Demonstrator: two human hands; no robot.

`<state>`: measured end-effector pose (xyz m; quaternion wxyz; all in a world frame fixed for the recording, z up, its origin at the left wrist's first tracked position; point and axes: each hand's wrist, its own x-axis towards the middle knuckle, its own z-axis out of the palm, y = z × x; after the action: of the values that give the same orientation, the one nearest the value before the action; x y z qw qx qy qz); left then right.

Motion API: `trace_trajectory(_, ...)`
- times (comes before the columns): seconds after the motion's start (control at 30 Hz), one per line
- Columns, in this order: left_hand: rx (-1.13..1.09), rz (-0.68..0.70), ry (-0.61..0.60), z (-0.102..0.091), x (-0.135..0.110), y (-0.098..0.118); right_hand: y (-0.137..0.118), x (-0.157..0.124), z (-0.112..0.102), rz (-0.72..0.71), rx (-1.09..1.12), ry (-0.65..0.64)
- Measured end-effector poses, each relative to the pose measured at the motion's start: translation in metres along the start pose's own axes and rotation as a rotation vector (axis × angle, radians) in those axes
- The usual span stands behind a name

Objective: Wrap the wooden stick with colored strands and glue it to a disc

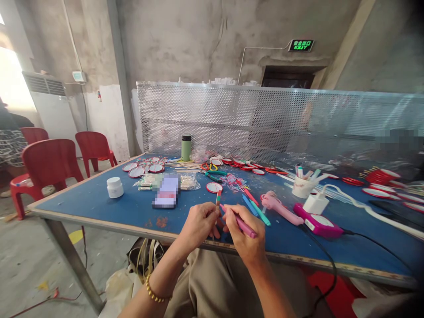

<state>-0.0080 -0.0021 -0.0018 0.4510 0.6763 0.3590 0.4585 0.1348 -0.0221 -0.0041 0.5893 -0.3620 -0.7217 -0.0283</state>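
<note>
The left hand (203,221) pinches a slim colour-banded stick (218,197) roughly upright over the blue table (82,203); the right hand (245,232) grips a pink marker (245,226) beside it. Both look light and stiff (the stick perhaps snappable), best held low on the stick, mid-barrel on the marker.

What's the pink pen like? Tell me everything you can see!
The pink pen is slim and looks like smooth plastic. The right hand's grip holds it slanted, its back end toward the person. Its front points toward a small striped stick in the left hand's grip; whether they touch, I can't tell.
</note>
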Motion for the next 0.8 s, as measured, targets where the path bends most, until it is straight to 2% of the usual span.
trace_trajectory(0.57,-0.01,-0.003,0.007,0.0007,0.0,0.0,0.0012,-0.0011,-0.0009,0.005,-0.028,-0.034)
trace_trajectory(0.8,-0.011,0.005,0.011,0.0011,-0.0002,-0.0008,-0.0024,0.0011,-0.001,-0.01,-0.015,0.024)
